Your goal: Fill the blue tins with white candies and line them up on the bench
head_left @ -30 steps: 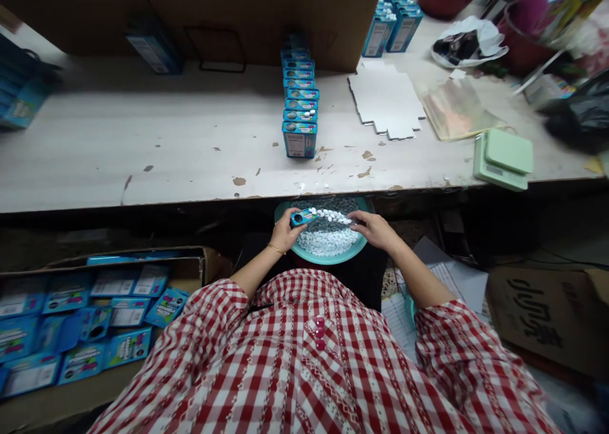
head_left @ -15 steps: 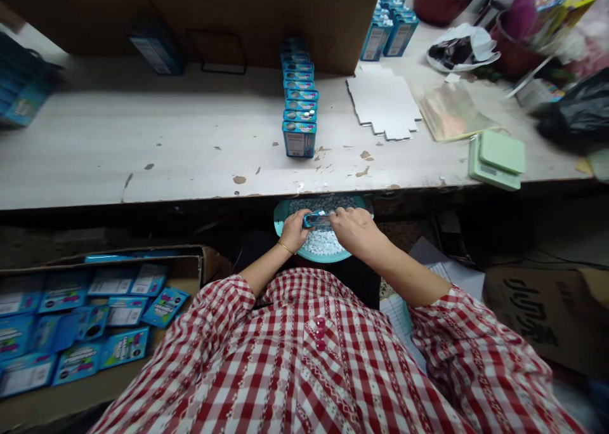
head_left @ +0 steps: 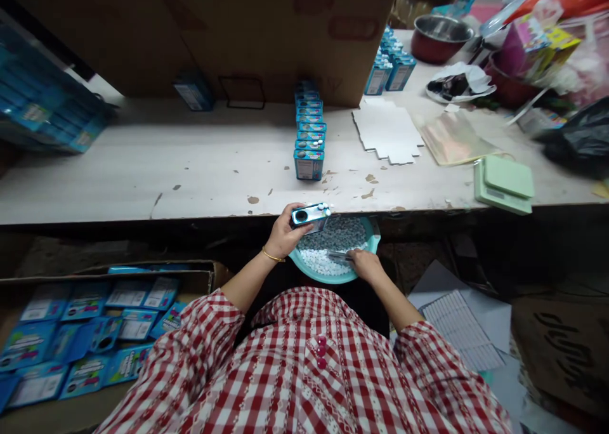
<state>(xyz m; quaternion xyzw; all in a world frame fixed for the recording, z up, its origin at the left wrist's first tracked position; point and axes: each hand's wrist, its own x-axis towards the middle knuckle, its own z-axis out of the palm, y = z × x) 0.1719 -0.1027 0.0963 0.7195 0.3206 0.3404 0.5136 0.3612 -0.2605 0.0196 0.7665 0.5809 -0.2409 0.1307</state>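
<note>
Over the basin (head_left: 375,238), the left grip (head_left: 282,234) clasps a box (head_left: 310,216) (pellets (head_left: 323,206) atop) — the right grip (head_left: 367,266) pinches a scoop (head_left: 339,256).

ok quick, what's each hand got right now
Left hand: closed, holding a small blue box.
Right hand: closed on a scoop-like tool at the teal basin.

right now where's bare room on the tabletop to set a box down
Widest: the tabletop left of the blue box row, toward the blue stack. Smaller: in front of the white card, left of the green scale. Crowded: far right around the red bowl; the pellet-filled teal tub.
</note>
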